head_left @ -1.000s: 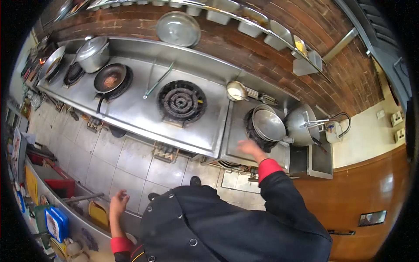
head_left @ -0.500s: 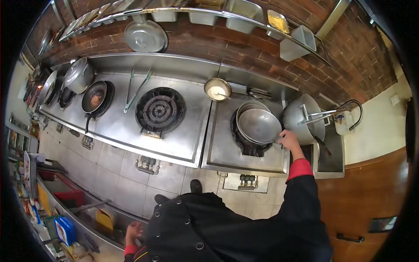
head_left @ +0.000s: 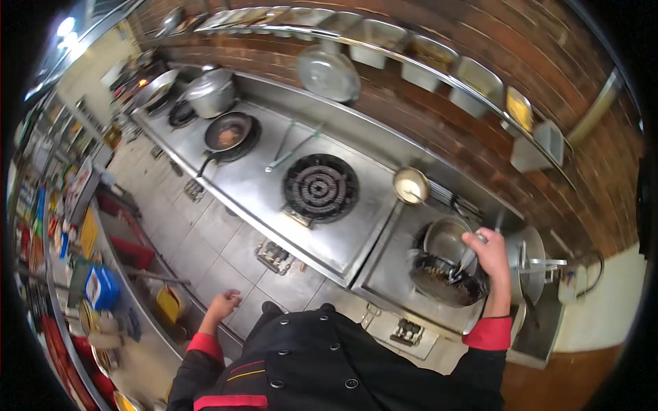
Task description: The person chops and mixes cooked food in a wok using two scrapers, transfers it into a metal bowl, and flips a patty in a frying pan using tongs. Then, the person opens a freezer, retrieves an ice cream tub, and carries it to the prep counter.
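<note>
My right hand [head_left: 489,253] is wrapped round the handle of a frying pan [head_left: 447,279]. The pan is tipped up, its dark, blackened underside towards me. Behind it a second metal pan [head_left: 445,240] rests on the right burner. My left hand [head_left: 223,305] hangs over the floor by the left counter, fingers loosely curled and apart, holding nothing. A small metal bowl [head_left: 410,186] with pale contents and a utensil stands behind the right burner.
A bare burner [head_left: 321,188] is mid-stove; green-handled tongs [head_left: 295,148] lie beside it. A black pan [head_left: 229,131] with food and a lidded pot [head_left: 210,94] stand left. A large pot [head_left: 528,255] is at right. Containers [head_left: 480,85] line the shelf above.
My right hand has taken the upper pan by its handle, lifted it off the other pan and tipped it. My left hand has moved forward. The view has turned.
</note>
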Demonstrator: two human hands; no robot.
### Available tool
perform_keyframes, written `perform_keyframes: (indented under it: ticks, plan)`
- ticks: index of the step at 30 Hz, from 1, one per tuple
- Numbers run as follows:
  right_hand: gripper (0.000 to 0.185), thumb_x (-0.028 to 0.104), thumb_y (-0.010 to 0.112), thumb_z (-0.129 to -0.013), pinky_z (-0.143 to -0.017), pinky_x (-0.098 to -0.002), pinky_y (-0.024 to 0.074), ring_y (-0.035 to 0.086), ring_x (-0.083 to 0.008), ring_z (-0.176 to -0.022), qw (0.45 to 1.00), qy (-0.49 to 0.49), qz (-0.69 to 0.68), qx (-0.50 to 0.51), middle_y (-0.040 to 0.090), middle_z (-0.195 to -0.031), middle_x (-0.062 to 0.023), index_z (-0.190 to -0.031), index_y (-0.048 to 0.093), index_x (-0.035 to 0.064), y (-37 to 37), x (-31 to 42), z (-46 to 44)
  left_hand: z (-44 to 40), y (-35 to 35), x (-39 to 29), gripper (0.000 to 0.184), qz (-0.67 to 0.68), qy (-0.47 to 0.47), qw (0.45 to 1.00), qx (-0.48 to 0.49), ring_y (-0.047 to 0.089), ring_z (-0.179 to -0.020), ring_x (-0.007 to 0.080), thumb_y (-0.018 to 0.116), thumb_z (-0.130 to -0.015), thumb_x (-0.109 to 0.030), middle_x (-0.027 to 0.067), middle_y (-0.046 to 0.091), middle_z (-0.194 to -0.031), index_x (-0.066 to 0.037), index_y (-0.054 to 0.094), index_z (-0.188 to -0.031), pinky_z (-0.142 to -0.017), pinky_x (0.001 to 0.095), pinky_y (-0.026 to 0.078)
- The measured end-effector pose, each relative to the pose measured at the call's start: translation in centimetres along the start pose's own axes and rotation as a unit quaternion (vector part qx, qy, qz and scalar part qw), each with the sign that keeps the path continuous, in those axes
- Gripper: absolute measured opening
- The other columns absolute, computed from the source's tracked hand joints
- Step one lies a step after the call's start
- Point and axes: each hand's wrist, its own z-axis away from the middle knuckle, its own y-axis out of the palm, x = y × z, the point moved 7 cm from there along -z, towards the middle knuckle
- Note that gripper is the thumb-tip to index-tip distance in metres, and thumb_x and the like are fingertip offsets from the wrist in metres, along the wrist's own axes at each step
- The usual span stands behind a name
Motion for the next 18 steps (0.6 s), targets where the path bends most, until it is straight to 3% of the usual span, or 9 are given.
perform_keyframes:
  ticks: [2,3,6,7,9,10,13,18]
  plan:
    - [0.036,0.029,0.077,-0.083,-0.056,-0.029,0.0363,0.041,-0.0066,-0.064,0.997,-0.051,-0.041,0.048,0.048,-0.064,0.0028,-0.074,0.059,0.0002,4.2,3.0,-1.5,1.6,0.5,0.6,0.041,-0.012,-0.005,1.0,-0.017,0.066,-0.076,0.0144,0.067,-0.088,-0.023,0.0069,0.071,-0.088,-0.001,0.063,-0.123,-0.071,0.0308,0.053]
    - [0.036,0.03,0.077,-0.083,-0.056,-0.0292,0.0365,0.041,-0.0069,-0.064,0.993,-0.094,0.002,0.072,0.047,-0.064,0.0025,-0.075,0.059,0.0009,6.2,5.3,-2.3,2.7,0.7,1.6,0.04,0.004,-0.02,1.0,-0.018,0.067,-0.077,0.0144,0.068,-0.087,-0.024,0.0076,0.072,-0.089,-0.002,0.065,-0.121,-0.072,0.0305,0.053]
    - [0.041,0.035,0.079,-0.081,-0.061,-0.0338,0.0424,0.048,-0.0161,-0.062,0.982,-0.138,0.039,0.119,0.055,-0.065,-0.0084,-0.08,0.062,-0.002,12.8,10.5,-5.3,5.6,-0.2,7.9,0.037,0.023,-0.053,0.997,-0.052,0.067,-0.078,0.0145,0.07,-0.086,-0.025,0.0085,0.072,-0.093,-0.003,0.067,-0.117,-0.074,0.0298,0.053]
    - [0.041,0.035,0.079,-0.081,-0.061,-0.0338,0.0424,0.048,-0.0161,-0.062,0.976,-0.161,0.041,0.138,0.055,-0.065,-0.0084,-0.08,0.062,-0.002,15.0,12.0,-6.3,6.1,-0.4,11.9,0.037,0.012,-0.075,0.995,-0.067,0.068,-0.078,0.0146,0.07,-0.086,-0.025,0.0084,0.073,-0.093,-0.003,0.068,-0.116,-0.074,0.0302,0.054]
    - [0.045,0.038,0.079,-0.079,-0.068,-0.0403,0.0469,0.059,-0.0303,-0.068,0.961,-0.258,0.076,0.062,0.065,-0.076,-0.0188,-0.087,0.064,-0.0036,19.4,14.7,-8.6,10.2,-1.0,15.8,0.038,0.049,-0.151,0.983,-0.088,0.069,-0.078,0.0162,0.071,-0.086,-0.027,0.0087,0.073,-0.095,-0.004,0.068,-0.116,-0.072,0.0316,0.055]
    - [0.047,0.039,0.079,-0.078,-0.077,-0.0451,0.0494,0.065,-0.0407,-0.085,0.964,-0.234,0.109,0.058,0.069,-0.089,-0.0235,-0.093,0.066,-0.0033,22.1,15.0,-10.2,11.8,-1.2,18.5,0.038,0.072,-0.169,0.977,-0.109,0.069,-0.078,0.0162,0.071,-0.086,-0.027,0.0087,0.073,-0.095,-0.004,0.068,-0.116,-0.072,0.0316,0.055]
    - [0.047,0.038,0.081,-0.075,-0.073,-0.0437,0.0508,0.067,-0.0389,-0.08,0.927,-0.336,0.162,0.033,0.069,-0.086,-0.0223,-0.098,0.067,-0.0017,30.6,15.5,-13.5,15.3,0.1,26.8,0.039,0.12,-0.215,0.959,-0.141,0.071,-0.08,0.02,0.072,-0.086,-0.031,0.0109,0.074,-0.099,-0.004,0.07,-0.113,-0.074,0.0326,0.056]
    - [0.044,0.035,0.079,-0.075,-0.079,-0.0516,0.0524,0.067,-0.0445,-0.092,0.919,-0.211,0.328,0.051,0.07,-0.091,-0.0245,-0.097,0.064,-0.0004,42.4,12.9,-14.9,18.5,3.9,32.9,0.041,0.146,-0.257,0.945,-0.14,0.071,-0.088,0.0238,0.072,-0.084,-0.035,0.0132,0.074,-0.1,-0.003,0.07,-0.112,-0.081,0.0346,0.055]
